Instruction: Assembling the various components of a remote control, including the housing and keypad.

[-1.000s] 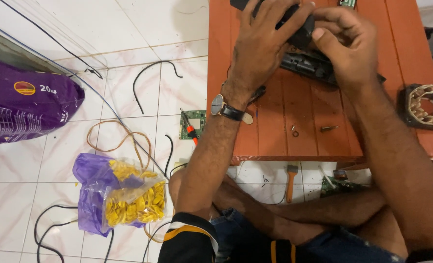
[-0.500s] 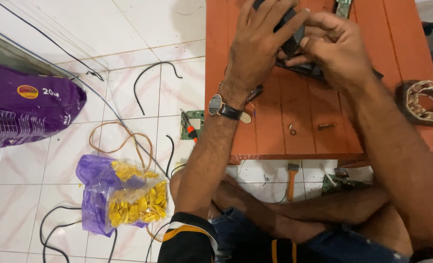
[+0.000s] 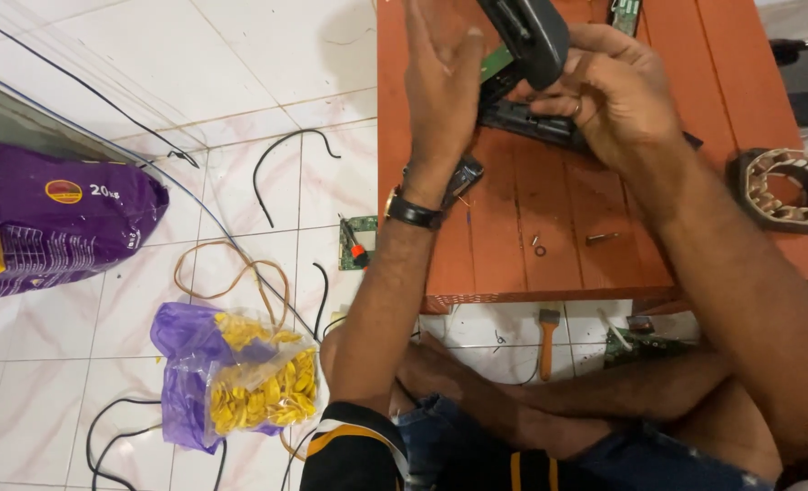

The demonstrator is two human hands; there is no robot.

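You have lifted the dark plastic casing [image 3: 524, 36] off the red wooden table [image 3: 513, 236]: your right hand [image 3: 617, 91] grips it, your left hand [image 3: 442, 86] has opened flat beside it, so the halves look separated.

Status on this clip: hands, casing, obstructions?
Right hand grips black casing, raised off table. Left hand open, flat against it. Loose screws nearby.

Bright, even light on my white floor tiles [image 3: 149, 82]; soft shadows, my left hand [image 3: 440, 91] perhaps slightly motion-blurred.

Over the red table [image 3: 513, 245], right hand [image 3: 617, 95] grips a black casing [image 3: 526, 36]; left hand [image 3: 440, 82] open beside it.
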